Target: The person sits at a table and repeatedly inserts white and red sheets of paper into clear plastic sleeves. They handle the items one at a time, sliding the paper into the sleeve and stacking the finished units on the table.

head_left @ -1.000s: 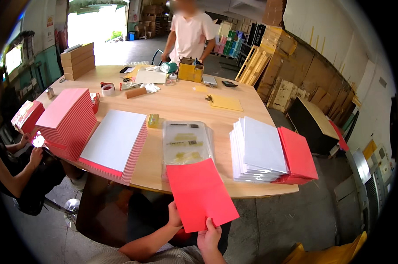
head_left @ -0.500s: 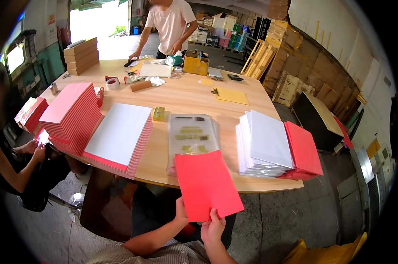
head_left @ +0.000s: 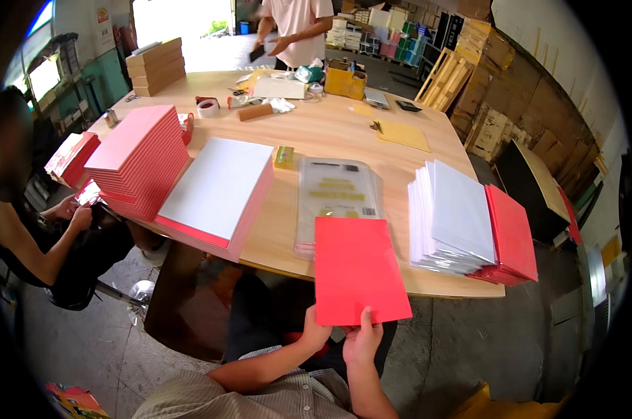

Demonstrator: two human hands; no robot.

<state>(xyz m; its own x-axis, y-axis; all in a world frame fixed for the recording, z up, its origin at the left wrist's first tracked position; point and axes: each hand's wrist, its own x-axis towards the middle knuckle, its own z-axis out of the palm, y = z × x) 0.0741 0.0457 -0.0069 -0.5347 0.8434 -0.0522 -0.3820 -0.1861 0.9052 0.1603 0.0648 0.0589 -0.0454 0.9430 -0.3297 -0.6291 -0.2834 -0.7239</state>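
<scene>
A flat red booklet or card (head_left: pixel 361 276) is held in both my hands over the table's front edge, its far end covering the near part of a stack of clear plastic bags (head_left: pixel 338 188). My left hand (head_left: pixel 316 330) grips its near left corner, the fingers mostly hidden underneath. On the near edge, my right hand (head_left: pixel 363 341) pinches it with the thumb on top. Left of the bags is a stack of red-edged items with a white top (head_left: pixel 218 185). To the right stand a stack of white items in shiny clear film (head_left: pixel 459 209) and a red stack (head_left: pixel 513 234).
A tall pink-red stack (head_left: pixel 131 150) and a smaller red one (head_left: pixel 71 159) sit at the table's left. Farther back are a tape roll (head_left: pixel 208 107), a yellow clipboard (head_left: pixel 403 136) and a carton (head_left: pixel 345 82). One person sits at left holding a phone (head_left: pixel 89 193); another stands opposite.
The view has shifted, moving the scene right and up in the picture. The red booklet has turned slightly straighter in my hands. The person opposite has raised a dark object off the table.
</scene>
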